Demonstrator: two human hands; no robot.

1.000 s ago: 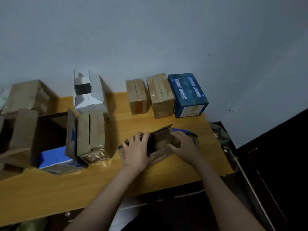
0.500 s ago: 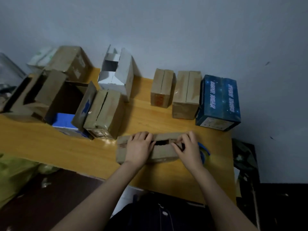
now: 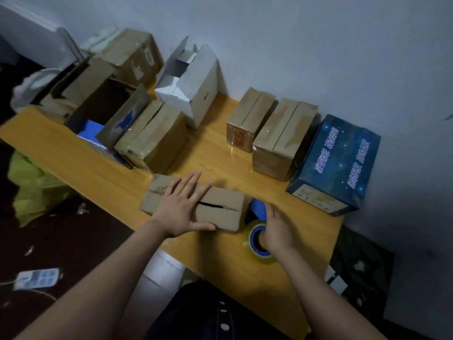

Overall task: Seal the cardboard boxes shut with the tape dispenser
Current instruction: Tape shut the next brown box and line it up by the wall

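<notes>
A small flat cardboard box (image 3: pixel 220 213) lies near the front of the yellow wooden table (image 3: pixel 245 268), its two top flaps closed with a dark gap along the seam. My left hand (image 3: pixel 181 207) presses flat on the flaps with fingers spread. Just right of the box sits the blue tape dispenser (image 3: pixel 257 209) with a clear tape roll. My right hand (image 3: pixel 277 229) is on it, fingers over the blue handle and thumb at the roll's core; the grip is blurred.
Along the wall stand two taped brown boxes (image 3: pixel 250 119) (image 3: pixel 282 141) and a dark blue printed box (image 3: pixel 335 163). A white open box (image 3: pixel 188 82), a brown box (image 3: pixel 152 138) and large open cartons (image 3: pixel 98 104) crowd the left. A power strip (image 3: pixel 36 278) lies on the floor.
Both hands folded the small box's flaps down. My left hand now lies flat on top, and my right hand has left the box and gone to the tape dispenser beside it.
</notes>
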